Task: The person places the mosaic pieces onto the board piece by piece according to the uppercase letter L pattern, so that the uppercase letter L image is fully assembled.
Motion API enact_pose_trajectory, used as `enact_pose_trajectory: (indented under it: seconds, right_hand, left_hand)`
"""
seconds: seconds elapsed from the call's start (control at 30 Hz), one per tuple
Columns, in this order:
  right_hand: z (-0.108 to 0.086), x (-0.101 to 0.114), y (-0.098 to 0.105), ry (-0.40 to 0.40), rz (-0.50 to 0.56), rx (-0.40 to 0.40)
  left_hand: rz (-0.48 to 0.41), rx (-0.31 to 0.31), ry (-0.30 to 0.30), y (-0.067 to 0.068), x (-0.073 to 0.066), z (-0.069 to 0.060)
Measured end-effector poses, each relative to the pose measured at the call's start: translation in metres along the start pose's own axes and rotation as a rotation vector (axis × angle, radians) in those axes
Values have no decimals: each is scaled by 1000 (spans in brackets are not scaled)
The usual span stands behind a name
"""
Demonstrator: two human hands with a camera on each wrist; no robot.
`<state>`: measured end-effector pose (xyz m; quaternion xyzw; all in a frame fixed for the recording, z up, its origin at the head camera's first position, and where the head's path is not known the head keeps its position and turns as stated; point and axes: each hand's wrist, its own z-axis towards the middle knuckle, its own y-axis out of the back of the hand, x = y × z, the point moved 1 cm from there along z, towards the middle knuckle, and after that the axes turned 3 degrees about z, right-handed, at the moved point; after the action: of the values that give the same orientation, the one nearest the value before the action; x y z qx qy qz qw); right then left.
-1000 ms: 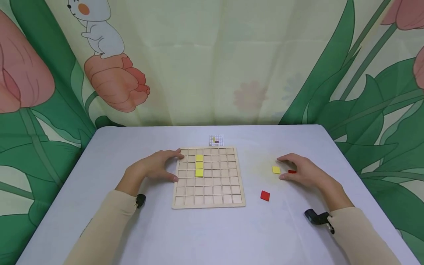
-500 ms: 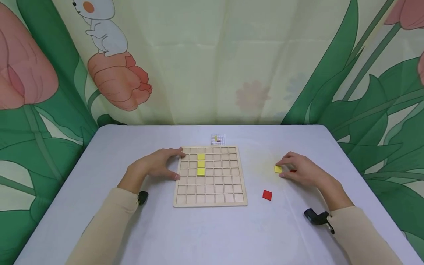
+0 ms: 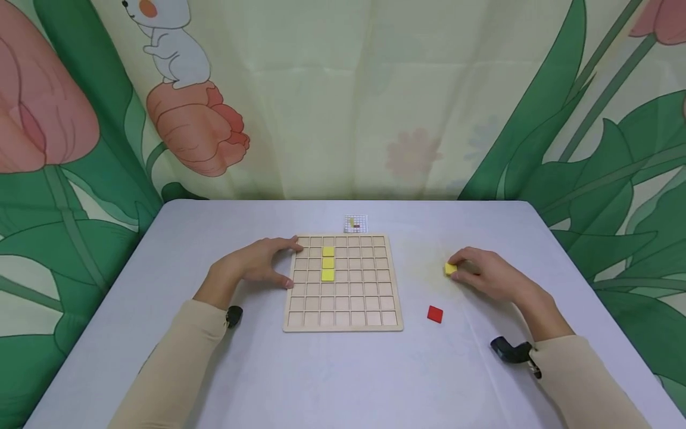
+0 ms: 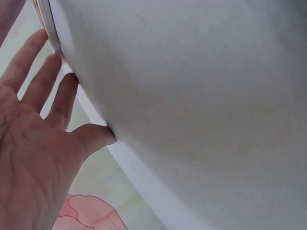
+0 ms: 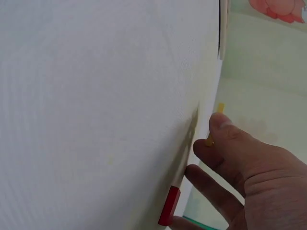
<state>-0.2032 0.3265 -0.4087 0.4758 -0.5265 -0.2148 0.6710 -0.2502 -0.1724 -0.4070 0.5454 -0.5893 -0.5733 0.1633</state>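
Observation:
A wooden grid board (image 3: 343,329) lies on the table, with a column of several yellow square tiles (image 3: 328,263) in its upper left part. My left hand (image 3: 261,261), fingers and thumb spread, touches the board's left edge. To the right of the board, my right hand (image 3: 490,273) pinches a yellow tile (image 3: 450,269) between thumb and fingers. In the right wrist view that yellow tile (image 5: 220,108) is raised off the table. A red tile (image 5: 169,206) stands out below my fingers there; the hand hides it in the head view. Another red tile (image 3: 435,314) lies nearer the front.
A small printed grid card (image 3: 356,224) with coloured squares lies behind the board. The white-covered table (image 3: 343,381) ends at a patterned cloth backdrop (image 3: 343,119). A black device (image 3: 511,350) is at my right sleeve cuff.
My right thumb and fingers have closed on the yellow tile and lifted it. The red tile beneath that hand has gone out of sight in the head view. My left hand stays at the board.

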Motion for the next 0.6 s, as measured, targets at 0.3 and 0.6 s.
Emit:
enact_pose_trajectory:
  seconds: [0.3,0.6]
  right_hand:
    - [1,5,-8,51,29,-20]
    - [11,14,-4,104,46,-82]
  left_hand:
    - [-2,5,23,-6,9,-3]
    - [-18,9,1,-1,5,1]
